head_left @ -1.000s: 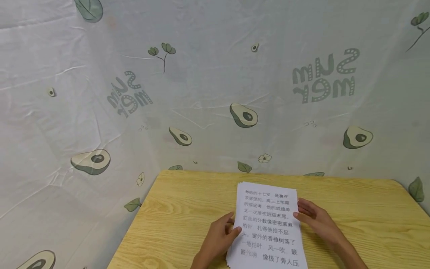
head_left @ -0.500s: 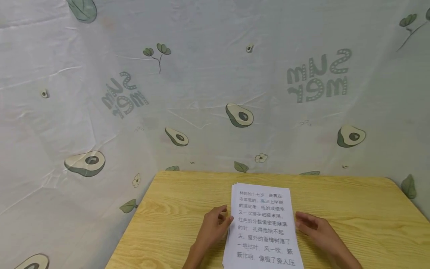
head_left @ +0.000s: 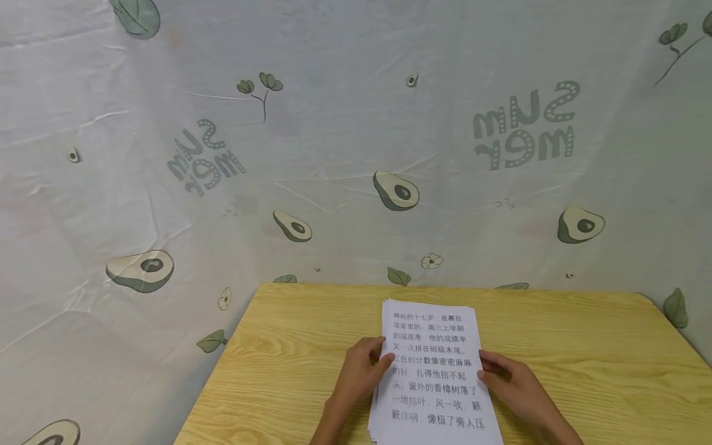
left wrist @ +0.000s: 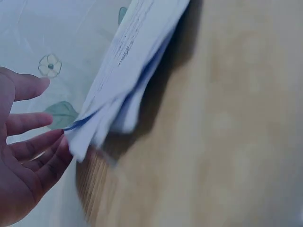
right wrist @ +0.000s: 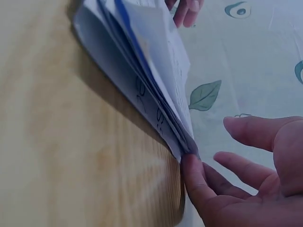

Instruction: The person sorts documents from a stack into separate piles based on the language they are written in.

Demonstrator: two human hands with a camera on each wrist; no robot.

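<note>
A stack of thin white paper sheets [head_left: 436, 383], edges splayed, lies between the hands over a yellow wood-grain tabletop [head_left: 306, 334]; black Chinese print on its top page begins "林屿的十七岁". The left hand [head_left: 360, 371] and right hand [head_left: 514, 388], fingers loosely spread, touch opposite sides. Mirrored grey "summer" lettering [head_left: 521, 148] marks the creased, pale avocado-print backdrop [head_left: 334, 148].

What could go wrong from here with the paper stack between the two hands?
The paper stack is splayed along its edges in both wrist views, so single sheets might slip out of line or fold.

The right hand touches only the edge, its thumb clear of the paper in the right wrist view, so the stack could slide away from it.
</note>
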